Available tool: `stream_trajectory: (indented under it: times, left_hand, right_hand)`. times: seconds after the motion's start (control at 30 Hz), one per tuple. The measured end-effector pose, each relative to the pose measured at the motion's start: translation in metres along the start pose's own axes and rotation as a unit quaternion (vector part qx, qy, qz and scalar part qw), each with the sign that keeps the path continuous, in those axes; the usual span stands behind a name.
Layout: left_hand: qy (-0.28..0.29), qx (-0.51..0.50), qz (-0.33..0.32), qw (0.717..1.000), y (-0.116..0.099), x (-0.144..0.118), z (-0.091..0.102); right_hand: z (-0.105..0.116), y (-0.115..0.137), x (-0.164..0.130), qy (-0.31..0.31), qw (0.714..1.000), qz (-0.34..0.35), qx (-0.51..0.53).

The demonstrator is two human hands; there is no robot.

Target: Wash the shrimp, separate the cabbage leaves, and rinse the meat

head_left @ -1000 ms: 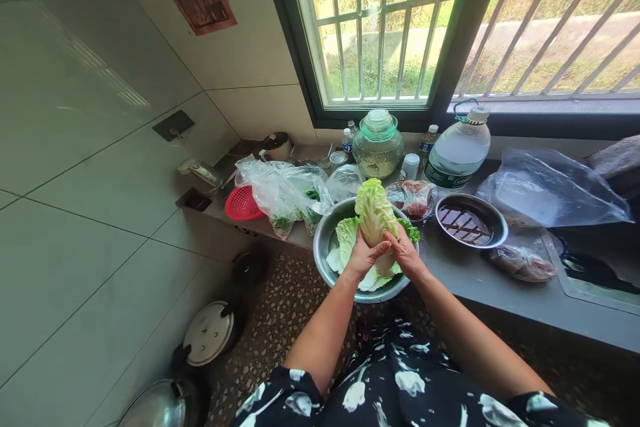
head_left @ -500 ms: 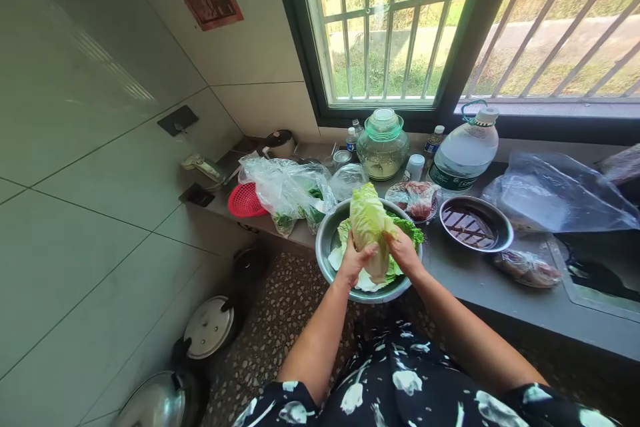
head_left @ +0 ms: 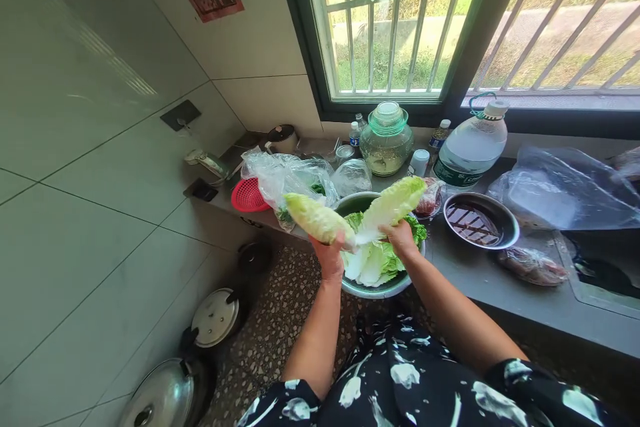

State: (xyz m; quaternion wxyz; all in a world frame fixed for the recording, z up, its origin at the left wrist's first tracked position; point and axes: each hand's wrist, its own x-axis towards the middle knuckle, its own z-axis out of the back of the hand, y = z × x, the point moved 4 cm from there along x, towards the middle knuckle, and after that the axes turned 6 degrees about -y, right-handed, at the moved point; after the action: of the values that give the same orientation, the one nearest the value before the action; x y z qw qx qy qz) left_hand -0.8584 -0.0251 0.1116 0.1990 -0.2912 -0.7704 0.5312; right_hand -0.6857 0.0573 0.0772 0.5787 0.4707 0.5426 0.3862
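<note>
My left hand (head_left: 330,257) is closed round the base of a napa cabbage head (head_left: 317,219), which tilts up to the left over the basin's left rim. In my right hand (head_left: 400,240) is a cabbage leaf (head_left: 395,205), gripped near its white stem end and leaning up to the right. The two pieces come close together at their bases, and I cannot tell whether they still join. Below both hands stands a round metal basin (head_left: 373,293) with loose cabbage leaves (head_left: 373,263) inside.
Plastic bags with greens (head_left: 285,177) and a red basket (head_left: 249,195) lie left of the basin. Behind stand a glass jar (head_left: 385,143) and a large water bottle (head_left: 473,147). To the right are a metal bowl (head_left: 513,230) and a wrapped package (head_left: 534,267). Lidded pots (head_left: 216,317) stand on the floor.
My hands have moved apart. The cabbage head has swung left in my left hand, and a leaf has come away to the right in my right hand.
</note>
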Motion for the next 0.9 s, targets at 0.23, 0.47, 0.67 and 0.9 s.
stream_trajectory:
  times: [0.23, 0.47, 0.67, 0.9]
  left_hand:
    - [-0.095, -0.09, 0.072, 0.989, -0.001, 0.031, 0.028]
    - [-0.034, -0.086, 0.098, 0.991, -0.003, 0.032, 0.047]
    - [0.153, -0.088, 0.288, 0.941, 0.015, 0.0, 0.023]
    - [0.239, -0.036, 0.345, 0.907, 0.026, -0.019, -0.014]
  right_hand:
    - [0.016, -0.021, 0.007, -0.084, 0.987, -0.026, 0.134]
    - [0.04, -0.051, -0.007, -0.014, 0.995, -0.065, -0.072]
    - [0.018, -0.021, -0.03, 0.034, 0.99, 0.097, -0.097]
    - [-0.027, 0.01, -0.023, 0.24, 0.956, -0.123, 0.113]
